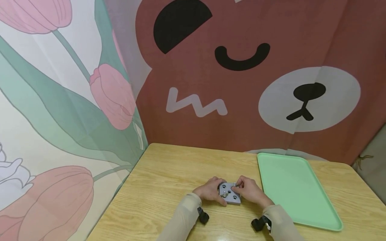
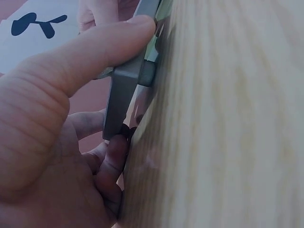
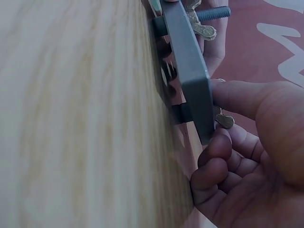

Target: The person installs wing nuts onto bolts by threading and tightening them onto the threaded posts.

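A grey plate (image 1: 233,198) with several round holes is held low over the table in front of me. My left hand (image 1: 210,190) grips it by the left side, thumb along the near edge and fingers at the far edge. One brass wing nut (image 3: 205,31) sits on a threaded bolt (image 3: 216,13) that sticks up from the plate's left part. At the far right corner my right hand (image 1: 251,191) pinches a second wing nut (image 3: 225,120), mostly covered by thumb and fingers. Dark bolt heads (image 3: 182,113) jut out under the plate.
A light green tray (image 1: 298,190) lies on the right of the wooden table (image 1: 169,170). Behind the table hangs a cloth with a bear print (image 1: 193,130), and a tulip-printed cloth (image 1: 75,140) hangs at the left. Small black cameras sit on both wrists.
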{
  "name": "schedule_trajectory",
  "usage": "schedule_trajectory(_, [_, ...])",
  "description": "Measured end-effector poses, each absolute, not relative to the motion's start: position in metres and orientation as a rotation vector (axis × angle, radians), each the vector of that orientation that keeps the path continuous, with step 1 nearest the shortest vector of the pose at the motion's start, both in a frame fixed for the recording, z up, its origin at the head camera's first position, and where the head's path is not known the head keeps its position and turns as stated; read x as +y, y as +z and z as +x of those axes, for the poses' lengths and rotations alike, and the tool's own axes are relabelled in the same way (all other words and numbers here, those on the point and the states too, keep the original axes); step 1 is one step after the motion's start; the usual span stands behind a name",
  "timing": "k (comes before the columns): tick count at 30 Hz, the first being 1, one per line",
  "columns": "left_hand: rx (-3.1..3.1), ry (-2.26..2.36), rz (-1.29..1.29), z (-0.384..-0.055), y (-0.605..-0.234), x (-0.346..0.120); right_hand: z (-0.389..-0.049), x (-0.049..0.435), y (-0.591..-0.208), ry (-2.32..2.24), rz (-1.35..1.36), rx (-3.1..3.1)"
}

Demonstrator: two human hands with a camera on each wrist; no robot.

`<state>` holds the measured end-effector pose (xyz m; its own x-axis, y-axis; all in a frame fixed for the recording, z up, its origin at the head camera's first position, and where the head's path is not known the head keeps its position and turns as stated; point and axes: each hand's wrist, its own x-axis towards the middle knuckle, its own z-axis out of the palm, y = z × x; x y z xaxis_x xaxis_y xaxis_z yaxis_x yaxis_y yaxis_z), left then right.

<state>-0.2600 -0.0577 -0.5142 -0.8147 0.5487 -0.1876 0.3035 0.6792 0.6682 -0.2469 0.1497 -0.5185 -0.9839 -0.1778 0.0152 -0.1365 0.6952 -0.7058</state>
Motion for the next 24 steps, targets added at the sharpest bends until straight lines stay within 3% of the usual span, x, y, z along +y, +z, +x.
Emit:
schedule_trajectory(14, [2.573,0.730,0.688,-0.252,-0.508,-0.057,-0.238,0.151,-0.514,-1.159,-0.263,2.785])
schedule_trajectory(24, [2.582,0.745,0.669,-0.245,-0.483,-0.092,-0.230,0.162,-0.484,-1.150,-0.339,2.765])
